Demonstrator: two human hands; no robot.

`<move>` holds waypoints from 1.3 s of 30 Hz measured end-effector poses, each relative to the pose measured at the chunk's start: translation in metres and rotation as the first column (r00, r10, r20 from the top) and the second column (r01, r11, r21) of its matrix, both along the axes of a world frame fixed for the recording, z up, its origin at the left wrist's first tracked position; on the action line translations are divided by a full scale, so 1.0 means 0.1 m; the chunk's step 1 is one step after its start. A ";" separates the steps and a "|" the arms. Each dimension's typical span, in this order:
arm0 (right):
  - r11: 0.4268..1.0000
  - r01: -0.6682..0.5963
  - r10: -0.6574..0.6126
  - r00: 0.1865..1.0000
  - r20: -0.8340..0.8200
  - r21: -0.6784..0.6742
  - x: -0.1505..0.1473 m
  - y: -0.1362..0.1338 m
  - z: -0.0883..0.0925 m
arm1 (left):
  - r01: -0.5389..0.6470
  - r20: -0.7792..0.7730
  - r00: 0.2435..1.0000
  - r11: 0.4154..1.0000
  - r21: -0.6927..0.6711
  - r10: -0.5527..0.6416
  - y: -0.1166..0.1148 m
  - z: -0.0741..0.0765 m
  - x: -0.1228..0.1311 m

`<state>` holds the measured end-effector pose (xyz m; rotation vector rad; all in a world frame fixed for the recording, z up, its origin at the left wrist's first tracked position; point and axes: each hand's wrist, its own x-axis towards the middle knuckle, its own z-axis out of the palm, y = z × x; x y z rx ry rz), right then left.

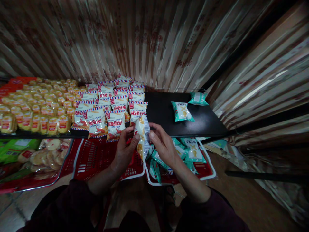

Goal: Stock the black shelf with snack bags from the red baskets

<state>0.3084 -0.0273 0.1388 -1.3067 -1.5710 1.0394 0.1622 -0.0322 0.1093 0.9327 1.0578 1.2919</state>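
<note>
Between my two hands is a snack bag, tilted on its side, above the front edge of the black shelf. My left hand grips its left side with thumb and fingers. On the opposite side my right hand pinches its edge. Just behind and to the left, several matching white snack bags with striped red and blue edges stand in rows. Two teal snack bags lie further right on the shelf, one in front and one at the back.
Below the shelf, a red basket is at the middle and another with white rim holds teal bags. A basket at left holds round packaged biscuits. Small yellow packs fill the shelf's left. Pleated curtain hangs behind.
</note>
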 end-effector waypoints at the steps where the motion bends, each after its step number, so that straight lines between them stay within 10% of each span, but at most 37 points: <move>1: 1.000 -0.010 0.010 1.000 0.014 -0.009 0.01 0.00 0.02 | 0.006 0.005 1.000 1.000 -0.008 -0.006 0.00 0.00 0.00; 19: 0.997 0.029 -0.011 0.973 0.229 -0.072 0.11 0.04 0.16 | 0.066 -0.352 0.936 0.965 0.253 0.028 -0.06 -0.05 -0.01; 31: 0.964 -0.005 -0.098 0.922 -0.374 -0.266 0.20 0.17 -0.05 | 0.223 -0.546 0.838 0.915 0.336 -0.003 -0.09 -0.10 0.00; 39: 0.974 0.005 -0.119 0.860 -0.497 -0.226 0.14 0.27 -0.16 | 0.293 -0.693 0.715 0.858 0.421 0.096 -0.14 -0.14 0.02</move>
